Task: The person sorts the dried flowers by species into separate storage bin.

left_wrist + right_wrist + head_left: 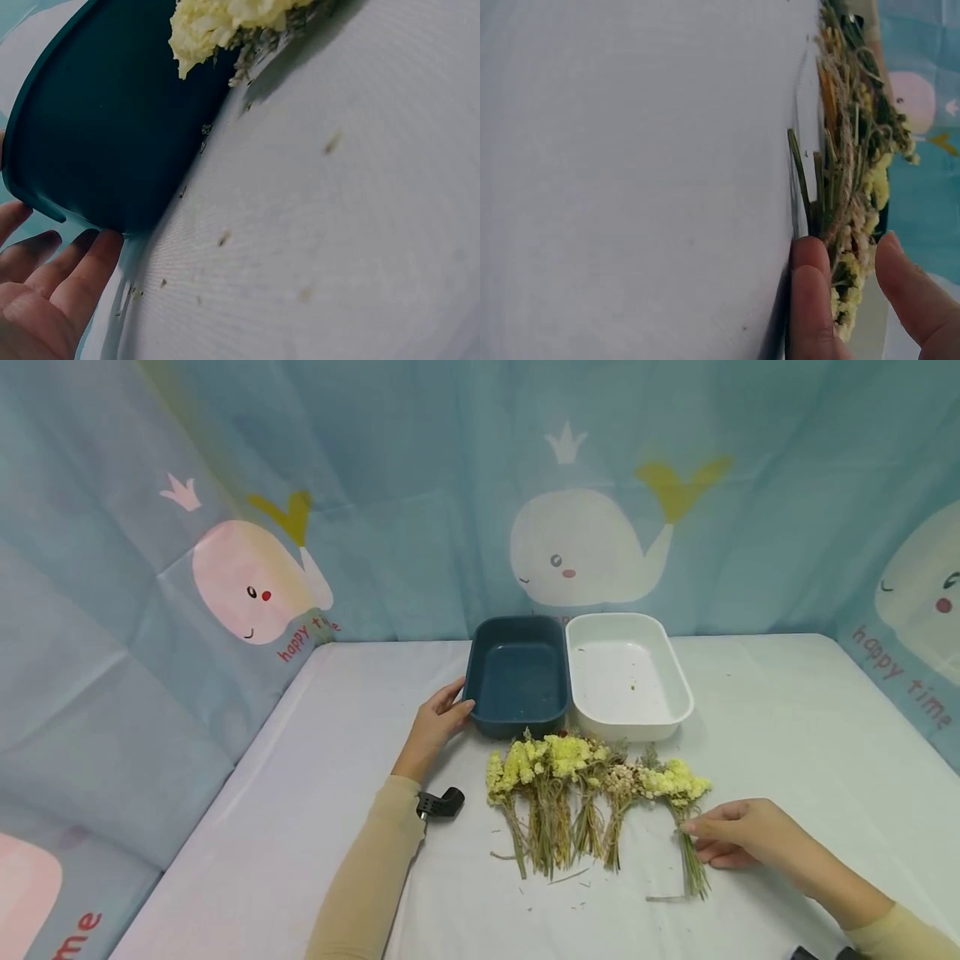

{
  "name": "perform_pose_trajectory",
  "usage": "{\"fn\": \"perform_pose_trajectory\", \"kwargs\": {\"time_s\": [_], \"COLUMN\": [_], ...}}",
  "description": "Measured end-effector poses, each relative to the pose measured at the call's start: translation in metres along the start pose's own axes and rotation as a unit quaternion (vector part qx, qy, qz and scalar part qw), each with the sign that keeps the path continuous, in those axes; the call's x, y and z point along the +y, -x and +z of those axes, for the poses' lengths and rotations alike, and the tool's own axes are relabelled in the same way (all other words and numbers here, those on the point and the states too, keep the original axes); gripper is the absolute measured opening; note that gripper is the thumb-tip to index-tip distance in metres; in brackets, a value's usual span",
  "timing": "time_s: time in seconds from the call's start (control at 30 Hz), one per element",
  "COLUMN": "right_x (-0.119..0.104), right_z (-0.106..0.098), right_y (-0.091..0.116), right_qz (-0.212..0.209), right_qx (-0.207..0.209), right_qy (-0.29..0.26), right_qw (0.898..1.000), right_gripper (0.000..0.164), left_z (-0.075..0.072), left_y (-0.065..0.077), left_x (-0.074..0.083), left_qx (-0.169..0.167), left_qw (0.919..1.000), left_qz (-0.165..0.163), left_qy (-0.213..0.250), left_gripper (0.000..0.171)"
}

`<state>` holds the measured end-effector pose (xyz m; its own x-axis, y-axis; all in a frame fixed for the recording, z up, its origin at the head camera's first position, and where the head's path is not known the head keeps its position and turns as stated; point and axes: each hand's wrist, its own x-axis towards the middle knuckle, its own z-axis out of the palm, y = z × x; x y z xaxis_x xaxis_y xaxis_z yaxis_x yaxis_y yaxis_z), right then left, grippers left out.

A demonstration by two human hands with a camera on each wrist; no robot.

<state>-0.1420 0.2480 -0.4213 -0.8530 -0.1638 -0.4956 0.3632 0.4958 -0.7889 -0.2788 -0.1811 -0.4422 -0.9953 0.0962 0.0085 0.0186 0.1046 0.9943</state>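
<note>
Head | left grip [437, 718] — spread against smooth tub [517, 727] | right grip [744, 833] — parted at slender stems [693, 870]

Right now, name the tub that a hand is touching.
The dark blue tub: the left hand touches its left side, while no hand touches the white tub beside it.

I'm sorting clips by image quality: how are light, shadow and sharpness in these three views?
Head view: bright, fairly even light, blue tub clearly outlined; left wrist view: dim, dark shadow by the yellow flowers, specks blurred; right wrist view: greyish, dark streak beside the fingers, white surface nearly featureless.
</note>
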Motion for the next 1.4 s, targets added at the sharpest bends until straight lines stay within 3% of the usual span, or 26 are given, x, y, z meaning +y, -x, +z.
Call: {"fn": "perform_pose_trajectory", "kwargs": {"time_s": [0.13,0.33,0.7,1.07,1.4], "right_x": [-0.005,-0.01,-0.012,0.001,0.016], "right_z": [0.005,0.015,0.015,-0.001,-0.01], "right_y": [-0.005,-0.011,-0.011,-0.001,0.008], "right_qz": [-0.005,-0.006,-0.02,-0.029,-0.021], "right_qx": [-0.02,-0.003,-0.002,-0.034,-0.064], "right_qy": [0.004,0.014,0.04,-0.008,-0.088], "right_qw": [1.0,1.0,0.999,0.999,0.994], "right_gripper": [0.041,0.035,0.029,0.028,0.044], "left_z": [-0.007,-0.014,-0.008,-0.005,-0.001], "left_y": [0.002,0.004,0.005,0.004,0.002], "left_x": [-0.001,0.001,-0.002,-0.002,-0.001], "left_qx": [0.008,0.006,0.018,0.009,0.006], "left_qw": [0.9999,0.9999,0.9996,0.9997,0.9999], "left_qz": [-0.007,-0.009,-0.022,-0.021,-0.009], "left_qy": [-0.001,0.0,-0.006,-0.001,-0.007], "left_gripper": [0.059,0.059,0.057,0.057,0.057]}}
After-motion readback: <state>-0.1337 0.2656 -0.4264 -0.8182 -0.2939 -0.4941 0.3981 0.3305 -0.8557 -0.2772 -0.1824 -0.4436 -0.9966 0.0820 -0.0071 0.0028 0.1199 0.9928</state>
